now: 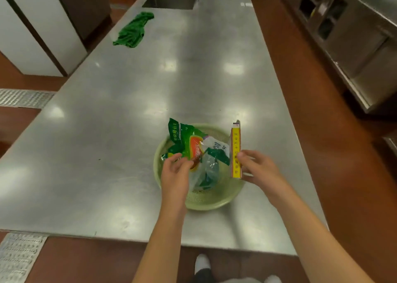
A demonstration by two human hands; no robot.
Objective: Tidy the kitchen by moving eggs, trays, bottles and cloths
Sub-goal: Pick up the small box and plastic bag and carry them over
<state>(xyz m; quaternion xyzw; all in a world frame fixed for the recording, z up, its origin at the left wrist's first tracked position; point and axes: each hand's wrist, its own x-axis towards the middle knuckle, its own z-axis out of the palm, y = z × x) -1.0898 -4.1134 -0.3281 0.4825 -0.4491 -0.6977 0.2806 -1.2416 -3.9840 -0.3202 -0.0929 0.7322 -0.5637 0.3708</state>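
Left hand [175, 171] pinches the near edge of a green plastic packet [184, 142], fingers curled round the crinkled film; grip clamped on it. Right hand [257, 167] holds a narrow yellow-and-red box [235, 152] upright on its end, thumb and fingers closed on its side; grip clamped there too. Both items sit over a pale green perforated basket [206, 199], the packet lying inside with a clear bag [207, 171] and a white-and-green wrapper [217, 147], the box at the basket's right rim. Basket rests on the steel table [129, 111], near its front edge. Well apart, toward the table's far left, a crumpled green cloth [132, 30] lies flat. Beyond it, a sink [171, 0] set into the table. Brown floor [311, 89] either side.
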